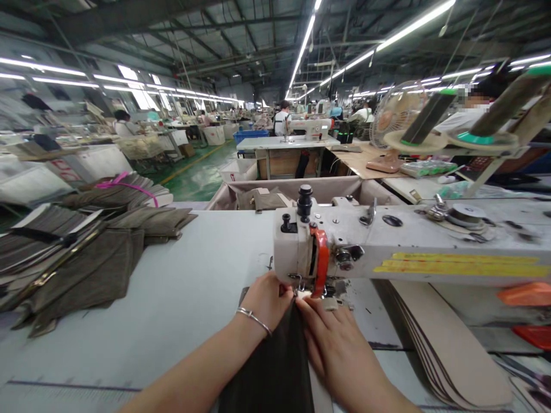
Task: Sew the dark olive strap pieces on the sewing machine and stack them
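A strip of dark fabric (pixel 275 367) lies lengthwise under the head of a white sewing machine (pixel 413 235), its far end at the needle area (pixel 301 289). My left hand (pixel 264 301), with a silver bracelet at the wrist, pinches the strip's far end just left of the presser foot. On the other side my right hand (pixel 333 338) lies over the strip's right edge, fingers stretched toward the needle. Both sets of fingertips nearly meet there. An orange guard (pixel 321 261) stands right above them. The exact stitching point is partly hidden by my fingers.
Bundled grey-brown fabric pieces (pixel 94 264) lie on the table's left. Light, round-ended panels (pixel 451 350) are stacked under the machine arm. Behind the machine stands a fabric-lined bin (pixel 293 186). Thread cones (pixel 430 117) and a fan (pixel 396 123) are at right. Other people work farther back.
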### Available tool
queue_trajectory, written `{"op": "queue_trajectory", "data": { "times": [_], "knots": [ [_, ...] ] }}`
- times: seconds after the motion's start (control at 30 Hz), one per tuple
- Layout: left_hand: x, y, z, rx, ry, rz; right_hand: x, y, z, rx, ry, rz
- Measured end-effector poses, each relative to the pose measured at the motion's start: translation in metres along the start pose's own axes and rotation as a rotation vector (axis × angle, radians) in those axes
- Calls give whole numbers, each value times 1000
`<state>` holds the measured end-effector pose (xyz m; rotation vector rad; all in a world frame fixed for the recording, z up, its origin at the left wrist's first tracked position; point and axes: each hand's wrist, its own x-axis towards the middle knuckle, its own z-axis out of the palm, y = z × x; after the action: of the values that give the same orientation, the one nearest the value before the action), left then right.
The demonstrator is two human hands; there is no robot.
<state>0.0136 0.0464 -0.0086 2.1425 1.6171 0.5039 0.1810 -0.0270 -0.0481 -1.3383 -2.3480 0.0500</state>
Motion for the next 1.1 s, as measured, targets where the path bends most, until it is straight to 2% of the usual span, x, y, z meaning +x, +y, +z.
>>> {"op": "queue_trajectory", "data": {
  "times": [0.3,0.47,0.63,0.7,0.77,0.87,0.97,1.1],
  "knots": [
    [0,-2,-4,-137,-19,21,-1,0,-1,25,16,-4],
    [-1,-1,-5,-125,-36,-11,-1,-1,-3,38,29,3],
    [-2,-3,-4,-75,-30,34,0,-2,-4,27,39,0],
    [-11,-3,-3,-1,34,102,-1,-2,-4,26,46,-1],
    [-25,-2,-4,98,69,238,-2,-2,-3,23,66,-2],
    [-46,-1,-4,254,29,428,-3,-1,-3,5,81,0],
    [-54,-4,-3,379,5,487,-2,0,-3,-14,84,-13],
    [-50,-10,2,484,2,537,0,0,-4,-23,109,-29]
  ]
}}
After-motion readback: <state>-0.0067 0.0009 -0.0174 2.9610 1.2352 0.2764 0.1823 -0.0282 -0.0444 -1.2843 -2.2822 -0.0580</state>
